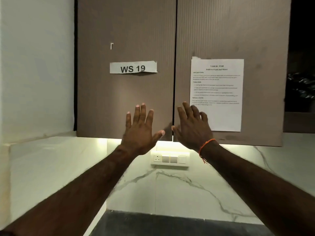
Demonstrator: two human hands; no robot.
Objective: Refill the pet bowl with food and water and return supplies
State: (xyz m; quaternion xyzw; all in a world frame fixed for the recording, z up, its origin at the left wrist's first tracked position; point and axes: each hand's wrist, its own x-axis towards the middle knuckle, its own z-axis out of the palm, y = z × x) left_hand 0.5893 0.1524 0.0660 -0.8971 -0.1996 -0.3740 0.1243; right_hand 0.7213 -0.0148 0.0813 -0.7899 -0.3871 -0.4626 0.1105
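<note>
A brown wall cabinet hangs in front of me with its left door (126,92) and right door (230,40) both closed. My left hand (141,132) is raised with fingers spread, flat near the lower part of the left door. My right hand (192,128) is raised beside it, fingers apart, at the lower inner corner of the right door, by the gap between the doors. Neither hand holds anything. An orange thread (205,146) circles my right wrist. No pet bowl, food or water is in view.
A "WS 19" label (133,67) is taped to the left door and a printed task sheet (216,94) to the right door. Below are a lit marble backsplash (170,188), a switch panel (170,159) and a dark countertop (153,225). A white wall (35,74) stands left.
</note>
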